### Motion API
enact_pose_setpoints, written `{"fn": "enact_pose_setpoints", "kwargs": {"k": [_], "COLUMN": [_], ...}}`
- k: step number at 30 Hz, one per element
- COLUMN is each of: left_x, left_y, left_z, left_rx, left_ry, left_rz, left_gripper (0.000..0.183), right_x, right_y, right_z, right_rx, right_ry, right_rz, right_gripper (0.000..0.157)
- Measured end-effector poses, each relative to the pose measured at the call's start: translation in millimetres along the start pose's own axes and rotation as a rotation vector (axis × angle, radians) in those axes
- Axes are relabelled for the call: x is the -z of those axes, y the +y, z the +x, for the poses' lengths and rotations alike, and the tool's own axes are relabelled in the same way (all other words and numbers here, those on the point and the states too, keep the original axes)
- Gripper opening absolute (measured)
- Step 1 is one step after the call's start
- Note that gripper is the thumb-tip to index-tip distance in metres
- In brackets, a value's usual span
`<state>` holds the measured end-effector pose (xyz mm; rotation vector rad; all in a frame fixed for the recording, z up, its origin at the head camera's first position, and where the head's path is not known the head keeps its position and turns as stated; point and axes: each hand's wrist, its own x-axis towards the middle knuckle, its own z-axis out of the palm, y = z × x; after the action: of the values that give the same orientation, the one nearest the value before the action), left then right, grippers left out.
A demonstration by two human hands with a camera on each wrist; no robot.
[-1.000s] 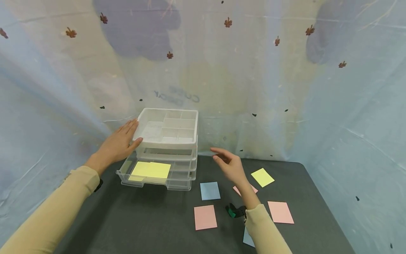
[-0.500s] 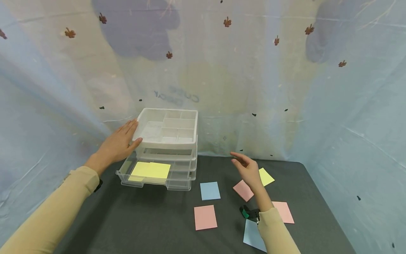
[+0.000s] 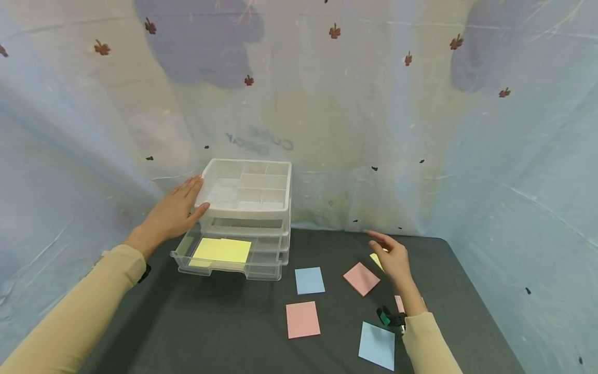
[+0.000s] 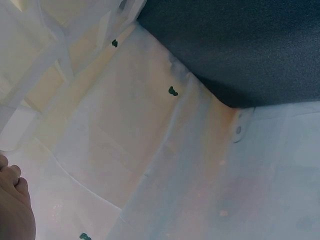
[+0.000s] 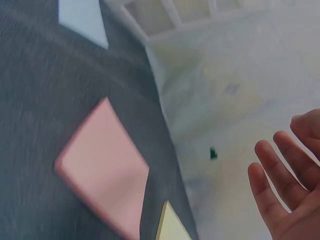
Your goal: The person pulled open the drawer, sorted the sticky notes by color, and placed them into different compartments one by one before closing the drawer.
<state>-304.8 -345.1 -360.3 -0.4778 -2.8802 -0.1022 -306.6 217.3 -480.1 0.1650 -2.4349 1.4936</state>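
My left hand (image 3: 173, 210) rests with straight fingers against the left side of a white plastic drawer unit (image 3: 247, 214), thumb on its top edge. The unit's clear lower drawer (image 3: 263, 271) is pulled out, with yellow sticky notes (image 3: 226, 250) lying in it. At the right, my right hand (image 3: 393, 259) holds nothing and hovers, fingers loosely bent, over a yellow sticky note pad (image 3: 376, 261) that it partly covers. Just left of it lies a pink sticky note pad (image 3: 362, 279), seen large in the right wrist view as the pink pad (image 5: 107, 170).
On the dark table (image 3: 224, 327) lie a blue pad (image 3: 309, 281), another pink pad (image 3: 302, 320) and a larger blue pad (image 3: 376, 346). One more pink pad (image 3: 399, 304) is mostly behind the right wrist. A patterned curtain (image 3: 327, 130) hangs behind the table.
My right hand has moved right, away from the drawer unit and over to the yellow pad, uncovering the pink and blue pads. The left hand has stayed on the unit.
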Motion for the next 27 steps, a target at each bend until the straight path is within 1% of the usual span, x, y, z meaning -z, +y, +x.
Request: {"fn": "enact_pose_setpoints", "kwargs": {"k": [5,8,11,17,24,27], "left_x": [0.0,-0.4,-1.4,-1.2,1.9,1.6], "left_y": [-0.6,-1.1,-1.8,-2.5,0.3,1.1], "left_z": [-1.6,-1.9,-1.8,-1.9,-2.0,-1.1], "left_rx": [-0.005,-0.003,-0.001,0.001,0.003,0.003], "left_ry": [0.007,0.008,0.003,-0.004,-0.014,-0.013], "left_rz": [-0.006,-0.006,-0.007,-0.011,-0.028,-0.023], "left_gripper": [0.081,0.081,0.081,0.081,0.081,0.082], "right_x": [15.1,24.3,33.2,45.5,49.4,50.2], "right_y": [16.6,28.0,39.2,58.8,80.7,87.9], "right_z": [0.5,2.1,4.0,8.7,15.5,17.3], "right_rx": [-0.046,-0.050,-0.048,-0.045,-0.054,-0.079], "right_ry": [0.040,0.055,0.052,-0.007,-0.121,-0.172], "right_rz": [-0.082,-0.143,-0.211,-0.332,-0.478,-0.525], "right_gripper": [0.030,0.031,0.032,0.035,0.037,0.040]}}
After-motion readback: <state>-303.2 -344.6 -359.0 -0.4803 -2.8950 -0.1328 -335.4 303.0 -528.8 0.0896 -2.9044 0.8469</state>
